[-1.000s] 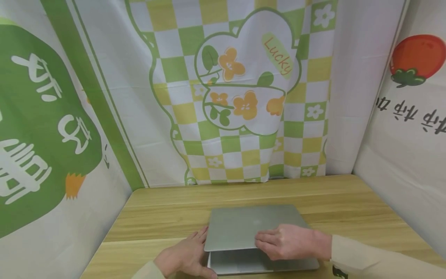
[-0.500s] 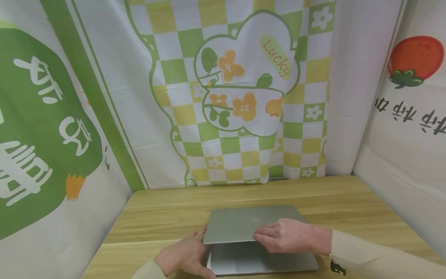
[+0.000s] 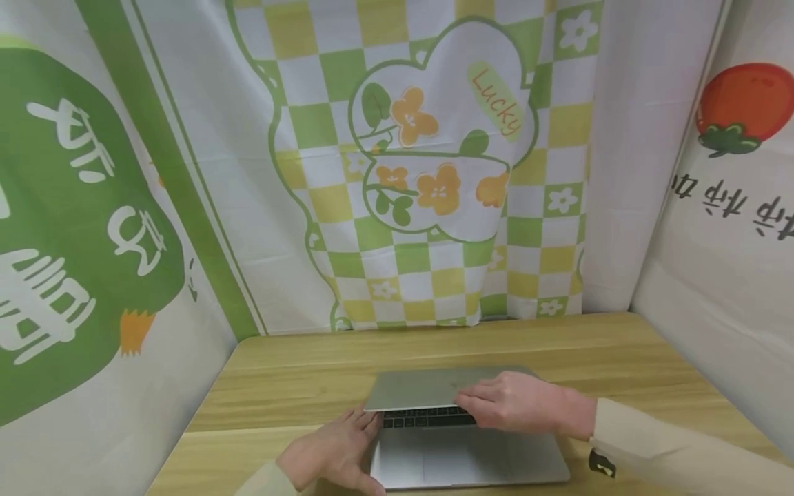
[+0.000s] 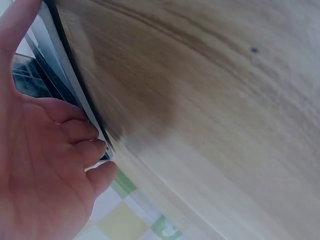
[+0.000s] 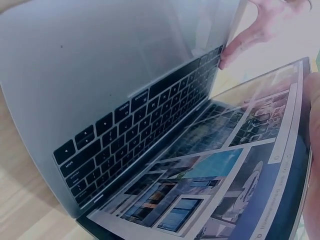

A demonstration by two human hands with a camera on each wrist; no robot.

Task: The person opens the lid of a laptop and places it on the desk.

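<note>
Right hand [image 3: 520, 403] gripping laptop lid [image 3: 414, 390], left hand [image 3: 335, 446] — seemingly — touching base [image 3: 490, 458]

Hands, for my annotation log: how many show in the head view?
2: the left hand at the left edge of the laptop, the right hand gripping its lid.

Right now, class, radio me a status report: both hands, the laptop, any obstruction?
Right hand grips edge of lid. Left hand touches left side of base. Laptop partly open, screen lit. Nothing seen blocking lid.
</note>
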